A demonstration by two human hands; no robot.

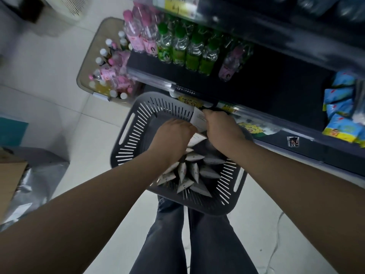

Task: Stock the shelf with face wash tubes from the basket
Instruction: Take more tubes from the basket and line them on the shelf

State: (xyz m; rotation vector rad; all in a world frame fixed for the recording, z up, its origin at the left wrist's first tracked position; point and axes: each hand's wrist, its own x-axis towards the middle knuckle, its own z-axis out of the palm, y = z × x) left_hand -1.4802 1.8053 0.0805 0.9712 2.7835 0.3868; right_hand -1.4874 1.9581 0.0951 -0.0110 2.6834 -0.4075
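one dark shelf point(276, 89) fills the upper right, with a bare stretch probably meant for the stock. the grey basket point(136, 135) sits just beside it at centre, likely to keep reaches short. the right hand point(221, 127) grips a white tube point(198, 119) at the basket's top rim. the left hand point(173, 133) curls down among the other tubes point(189, 171); i cannot tell whether it holds any.

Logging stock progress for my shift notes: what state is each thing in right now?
Basket: on the floor, many tubes inside.
Right hand: grips one white tube at the far rim.
Left hand: down among the tubes, grip unclear.
Green bottles: upright on the shelf.
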